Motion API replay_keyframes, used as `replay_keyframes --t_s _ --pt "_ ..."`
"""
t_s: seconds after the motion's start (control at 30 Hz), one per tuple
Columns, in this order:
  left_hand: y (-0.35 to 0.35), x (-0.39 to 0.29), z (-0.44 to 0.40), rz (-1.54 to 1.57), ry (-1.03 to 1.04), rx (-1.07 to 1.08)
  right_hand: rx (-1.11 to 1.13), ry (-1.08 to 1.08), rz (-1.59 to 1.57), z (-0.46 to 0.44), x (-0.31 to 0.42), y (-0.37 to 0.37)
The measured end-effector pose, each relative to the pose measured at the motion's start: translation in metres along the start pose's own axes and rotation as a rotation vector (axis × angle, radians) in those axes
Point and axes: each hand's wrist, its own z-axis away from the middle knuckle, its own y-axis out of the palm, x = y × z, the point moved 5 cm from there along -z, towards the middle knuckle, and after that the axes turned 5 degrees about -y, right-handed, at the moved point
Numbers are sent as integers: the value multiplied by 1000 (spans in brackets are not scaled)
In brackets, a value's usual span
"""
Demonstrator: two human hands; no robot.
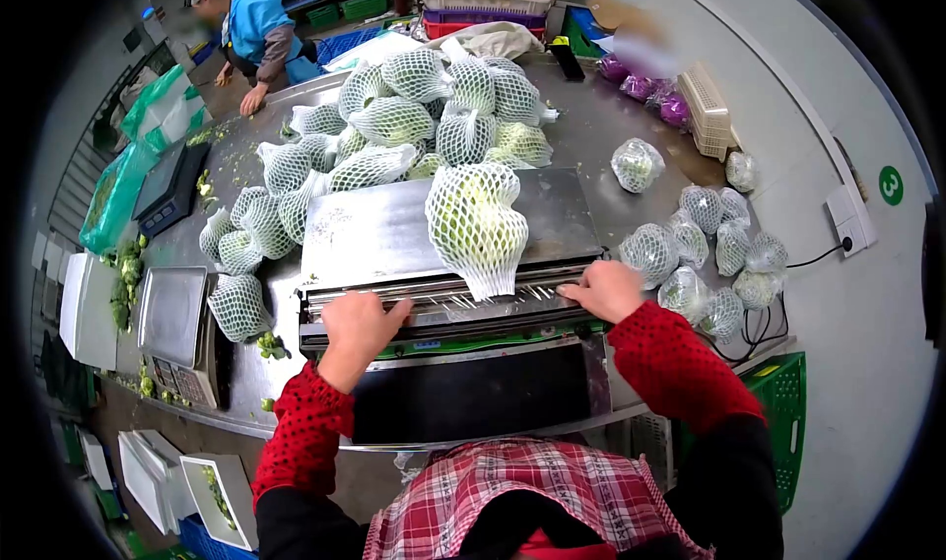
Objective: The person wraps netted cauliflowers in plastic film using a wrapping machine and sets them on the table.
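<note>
My left hand [361, 331] is closed at the left end of the film roller on a wrapping machine [443, 345], its thumb pointing inward. At the roller's right end, my right hand [605, 290] is closed too, thumb and fingers pinched together. Both seem to grip the edge of clear plastic film [463, 300], which is hard to see. Between and beyond them, a pale green vegetable head in a white foam net [476, 227] lies on the metal plate [370, 227], the net's narrow end toward me. Its exact kind is hidden by the net.
Many netted heads [394, 122] are piled behind the plate. Film-wrapped ones [690, 240] sit at right, near a beige basket [706, 112] and purple vegetables [655, 97]. Scales [172, 314] stand at left. A co-worker in blue [258, 28] leans at the far left edge.
</note>
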Motion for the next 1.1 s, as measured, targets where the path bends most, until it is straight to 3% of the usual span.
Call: replay_keyframes --t_s 0.13,0.17,0.2,0.23,0.3,0.37,0.43,0.47,0.5,0.57,0.6,0.63,0.67,0.7,0.73,0.8,0.83,0.87,0.93,0.97,1.0,1.07,1.1 --pt "32 -5 -8 434 -12 330 -49 -31 -329 -10 -22 23" --pt "33 -8 -4 544 0 240 -103 -83 -435 -10 -26 25" --pt "27 -9 -2 652 19 139 79 -20 -641 -1 -28 21" --pt "14 -6 8 786 -98 428 261 39 -843 19 -23 6" --pt "-23 5 49 1301 -248 818 377 122 -1162 64 -7 -26" --pt "-64 -1 60 1790 -308 804 469 174 -1422 78 11 -51" --pt "-119 -21 26 2043 103 420 188 -222 -1847 46 34 -97" --pt "-136 -29 5 2084 149 367 42 -412 -1985 11 40 -112" --pt "-126 -37 -33 1881 233 192 -88 -480 -2082 -26 44 -121" --pt "-103 -51 -107 1431 284 -179 -391 -419 -1912 -108 45 -92" --pt "-60 -52 -135 1357 185 -70 -382 -461 -1639 -136 33 -49" --pt "-6 -45 -157 1047 23 197 -235 -273 -1446 -142 34 -22" --pt "29 -44 -160 1107 158 195 -158 -289 -1453 -148 35 -7" --pt "18 -48 -154 1303 222 156 -80 -304 -1455 -153 36 8" --pt "4 -51 -142 1496 268 139 41 -219 -1661 -150 38 17" --pt "-11 -50 -126 1081 576 -11 41 -503 -1333 -141 44 5" --pt "-8 -50 -117 773 586 140 203 -461 -1326 -137 43 7" --pt "-14 -57 -108 613 850 -104 200 -470 -1324 -141 42 5" --pt "0 -52 -108 691 788 -207 -279 -943 -603 -132 55 -16" --pt "5 -53 -109 697 748 -225 -410 -918 -327 -133 58 -17" --pt "6 -55 -112 706 714 -248 -424 -920 -318 -133 61 -18" --pt "11 -54 -104 737 660 -258 -194 -781 -667 -134 62 -15" --pt "11 -50 -91 790 607 -243 -115 -799 -634 -126 58 -14"
